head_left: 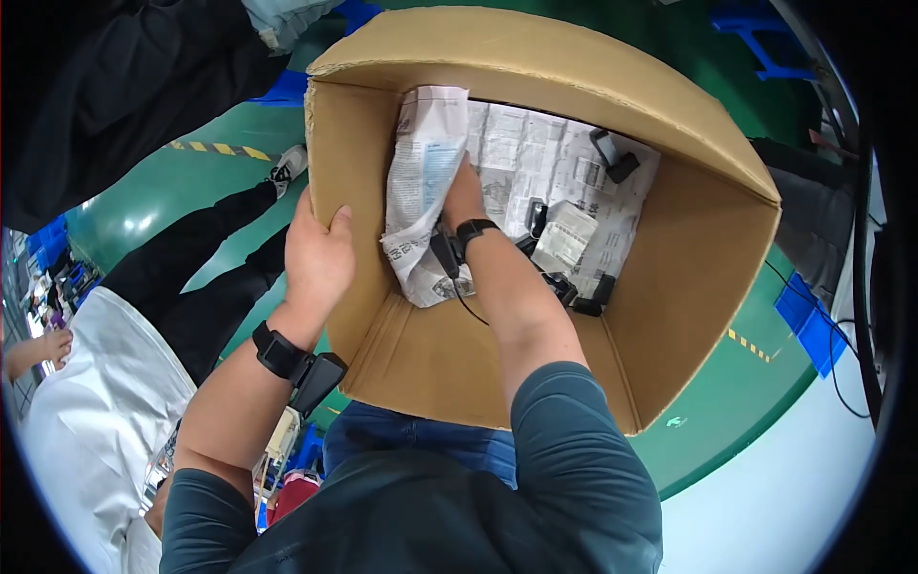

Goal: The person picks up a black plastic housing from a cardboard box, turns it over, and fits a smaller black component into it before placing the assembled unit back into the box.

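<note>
A large brown cardboard box (521,43) stands open before me. My left hand (320,253) is closed over its left wall, the thumb on the inner side and the other fingers partly hidden. My right hand (466,196) reaches inside, against a raised sheet of newspaper (421,182) along the left wall; the sheet hides its fingers. Newspaper (516,143) also lines the bottom. On it lie a small block wrapped in newsprint (567,236) and several small black objects, among them a black piece (623,168) at the far right and another (602,290) nearer me.
Each wrist carries a black strap with a black device, the left one (318,381) near the box's front corner. A person in a white top (105,402) is at the left. Dark clothing (143,105) fills the upper left. Blue stools (808,320) stand on the green floor.
</note>
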Action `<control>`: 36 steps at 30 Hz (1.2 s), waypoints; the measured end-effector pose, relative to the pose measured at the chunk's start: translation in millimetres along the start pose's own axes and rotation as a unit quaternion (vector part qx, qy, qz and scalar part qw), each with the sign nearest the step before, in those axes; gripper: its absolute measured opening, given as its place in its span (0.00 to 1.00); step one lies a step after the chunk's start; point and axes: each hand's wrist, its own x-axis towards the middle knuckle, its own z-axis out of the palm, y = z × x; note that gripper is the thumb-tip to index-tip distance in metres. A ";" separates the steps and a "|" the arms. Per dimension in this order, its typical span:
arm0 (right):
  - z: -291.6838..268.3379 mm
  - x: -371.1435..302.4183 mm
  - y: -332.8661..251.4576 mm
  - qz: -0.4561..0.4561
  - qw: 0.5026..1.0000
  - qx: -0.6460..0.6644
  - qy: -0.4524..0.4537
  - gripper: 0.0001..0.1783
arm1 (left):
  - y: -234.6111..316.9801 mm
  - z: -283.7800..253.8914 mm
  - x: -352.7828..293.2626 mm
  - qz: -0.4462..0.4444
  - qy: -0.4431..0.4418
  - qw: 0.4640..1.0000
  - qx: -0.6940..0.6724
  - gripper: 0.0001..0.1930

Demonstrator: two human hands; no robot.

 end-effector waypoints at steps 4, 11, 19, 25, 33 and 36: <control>-70.6 -13.3 -29.9 -0.096 0.947 -0.287 0.112 0.24 | 5.3 -3.1 -0.5 -0.021 0.000 1.000 0.014 0.20; -271.9 15.1 -35.5 -0.009 0.867 -0.402 0.295 0.34 | -1.5 -4.5 1.2 0.007 0.004 1.000 -0.001 0.21; -244.6 44.7 -75.6 0.120 0.824 -0.507 0.223 0.32 | -4.3 -6.1 -3.0 0.004 0.025 1.000 0.018 0.21; -271.8 35.6 -49.8 0.056 0.853 -0.482 0.192 0.28 | -0.4 -5.3 -7.5 0.015 0.037 0.999 0.014 0.21; -250.1 -128.4 -140.6 0.094 0.973 0.194 0.088 0.14 | -20.4 2.2 -4.9 0.031 0.063 0.997 0.028 0.22; -205.7 -225.7 -231.1 0.133 0.935 0.325 0.043 0.13 | -23.1 0.2 -1.9 0.038 0.084 0.995 0.038 0.23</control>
